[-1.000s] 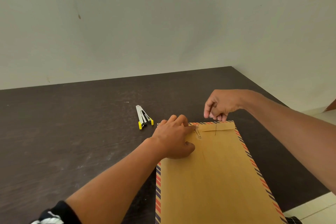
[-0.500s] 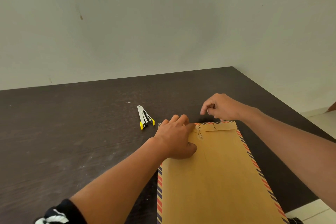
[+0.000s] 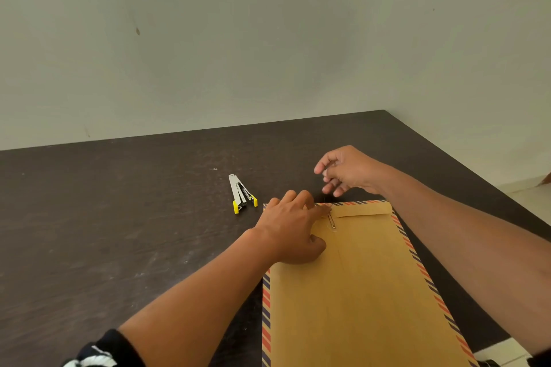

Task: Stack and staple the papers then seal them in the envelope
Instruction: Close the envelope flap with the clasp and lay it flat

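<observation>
At envelope [image 3: 357, 292] top edge, left hand [image 3: 290, 229]

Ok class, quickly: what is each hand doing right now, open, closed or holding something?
Left hand: open, fingers flat, pressing the envelope near its flap.
Right hand: fingers curled above the table; whether it pinches anything cannot be told.

Envelope [image 3: 366, 292] lies flat on the table [image 3: 119, 217], flap [image 3: 363, 209] folded down at the far end. Left hand [image 3: 290, 229] rests on its far-left corner, fingers out straight, tips at the metal clasp [image 3: 331, 220]. Right hand [image 3: 348, 170] hovers over the table just past the far edge, fingers loosely curled, thumb and index close together; can't tell if they pinch anything. Stapler [image 3: 242, 194] sits near the envelope's far-left corner, not touching it.
</observation>
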Available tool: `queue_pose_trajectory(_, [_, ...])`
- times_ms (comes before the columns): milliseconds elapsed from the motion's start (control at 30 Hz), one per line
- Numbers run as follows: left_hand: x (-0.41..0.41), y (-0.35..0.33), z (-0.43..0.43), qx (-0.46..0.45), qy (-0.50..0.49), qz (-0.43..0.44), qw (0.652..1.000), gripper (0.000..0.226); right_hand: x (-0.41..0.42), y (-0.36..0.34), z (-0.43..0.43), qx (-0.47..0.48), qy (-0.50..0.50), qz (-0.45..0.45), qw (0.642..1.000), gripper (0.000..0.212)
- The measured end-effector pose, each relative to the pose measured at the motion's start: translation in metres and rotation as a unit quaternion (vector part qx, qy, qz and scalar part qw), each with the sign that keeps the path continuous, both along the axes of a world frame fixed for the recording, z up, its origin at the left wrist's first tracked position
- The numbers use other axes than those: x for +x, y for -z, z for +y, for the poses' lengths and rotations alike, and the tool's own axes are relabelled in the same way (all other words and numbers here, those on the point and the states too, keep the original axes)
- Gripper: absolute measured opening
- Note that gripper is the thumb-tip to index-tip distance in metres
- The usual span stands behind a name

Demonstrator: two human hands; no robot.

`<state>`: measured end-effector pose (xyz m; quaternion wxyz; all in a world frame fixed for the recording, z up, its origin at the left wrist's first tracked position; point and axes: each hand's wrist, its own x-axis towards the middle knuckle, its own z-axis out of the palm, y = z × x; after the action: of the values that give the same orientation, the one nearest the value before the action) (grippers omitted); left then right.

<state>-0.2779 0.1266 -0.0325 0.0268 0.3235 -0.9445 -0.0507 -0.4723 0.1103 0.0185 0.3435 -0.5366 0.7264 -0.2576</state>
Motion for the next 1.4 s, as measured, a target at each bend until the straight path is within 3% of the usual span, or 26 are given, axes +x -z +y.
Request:
queue_pose_trajectory(267, [-0.001,0.002,0.0,0.005,-0.005,0.0,1.0,0.067,-0.044,0.008,0.043,0.021,-0.008,0.145,0.989,0.029])
queue_pose_trajectory(667, [0.003,-0.002,0.008,0.038,-0.008,0.015,0.999,0.062,-0.014,0.039,0.125,-0.082,-0.116,0.324,0.935,0.029])
queue_pose_trajectory(1000, [0.01,0.002,0.01,0.094,-0.026,0.077,0.992,0.06,0.035,0.038,0.118,-0.083,-0.115,0.266,0.954,0.03])
queue_pose_trajectory(1267, [0.017,0.005,0.004,0.158,-0.051,0.151,0.975,0.051,0.049,0.017,0.09,-0.074,-0.164,0.262,0.948,0.03])
queue_pose_trajectory(1400, [0.022,0.003,0.004,0.203,-0.073,0.201,0.955,0.061,0.05,0.003,0.065,-0.04,-0.193,0.255,0.947,0.026])
